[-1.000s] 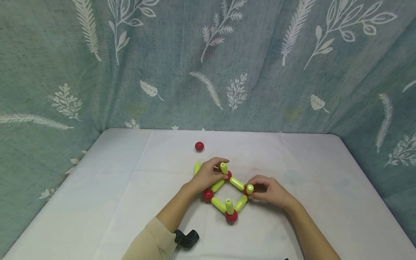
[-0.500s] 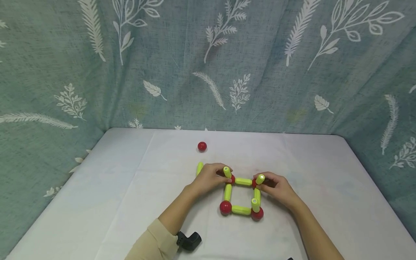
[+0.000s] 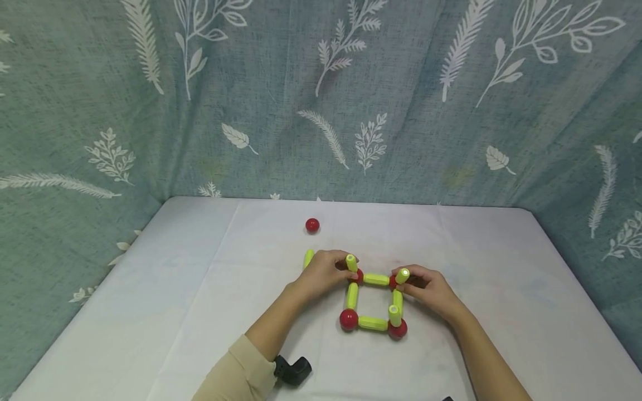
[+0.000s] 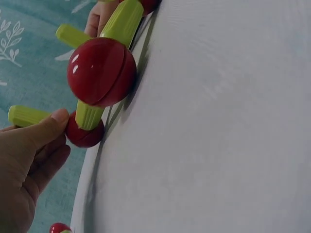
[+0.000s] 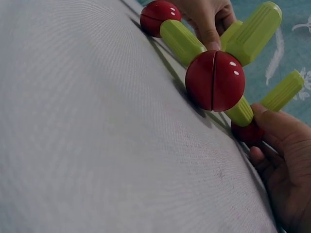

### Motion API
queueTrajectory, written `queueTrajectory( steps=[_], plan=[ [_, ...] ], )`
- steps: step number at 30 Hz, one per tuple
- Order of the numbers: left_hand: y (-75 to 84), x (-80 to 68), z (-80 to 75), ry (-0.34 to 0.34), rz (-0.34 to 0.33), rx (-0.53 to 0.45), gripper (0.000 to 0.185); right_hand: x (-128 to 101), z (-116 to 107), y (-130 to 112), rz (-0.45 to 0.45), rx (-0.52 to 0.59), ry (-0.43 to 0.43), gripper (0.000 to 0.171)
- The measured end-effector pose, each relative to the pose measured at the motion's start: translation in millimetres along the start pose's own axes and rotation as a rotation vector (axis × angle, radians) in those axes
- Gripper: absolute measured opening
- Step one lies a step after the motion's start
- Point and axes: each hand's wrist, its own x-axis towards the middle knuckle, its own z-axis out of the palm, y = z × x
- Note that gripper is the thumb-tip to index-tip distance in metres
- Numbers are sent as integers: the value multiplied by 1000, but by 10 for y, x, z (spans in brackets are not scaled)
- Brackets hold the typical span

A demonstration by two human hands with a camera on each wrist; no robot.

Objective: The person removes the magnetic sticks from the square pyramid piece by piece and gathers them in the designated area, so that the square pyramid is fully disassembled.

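Note:
On the table lies a square of yellow-green rods and red balls, seen whole in the head view. Upright rods rise from three of its balls; the near left ball (image 3: 348,319) bears none. My left hand (image 3: 323,274) pinches the far left ball (image 4: 85,134) between thumb and fingers, beside its upright rod (image 3: 351,263). At the far right ball (image 3: 394,282), my right hand (image 3: 432,291) grips with thumb and fingers, next to another upright rod (image 3: 403,275). The near right ball (image 5: 215,80) carries an upright rod (image 5: 255,33) and is untouched.
A loose red ball (image 3: 312,225) sits toward the back of the white-covered table (image 3: 481,256). One more green rod (image 3: 308,258) lies partly hidden behind the left hand. A black device (image 3: 293,371) is at the left wrist. A leaf-patterned curtain (image 3: 281,100) hangs behind.
The square has turned from a diamond to sides roughly along the table edge, its near balls swinging right. My right hand moved slightly right and back. Over the last half second almost nothing moved.

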Motion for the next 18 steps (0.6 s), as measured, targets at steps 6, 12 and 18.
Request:
queueTrajectory(
  steps=[6, 12, 18],
  plan=[
    [-45, -53, -158, -1, -46, -120, 60, 1, -6, 1, 15, -7, 3, 31],
    [-170, -142, -313, 21, -67, -252, 68, 1, -6, -4, 25, -3, 9, 30],
    [-319, -264, -465, 83, -128, -338, 63, 2, 11, -2, 17, -2, 7, 31]
  ],
)
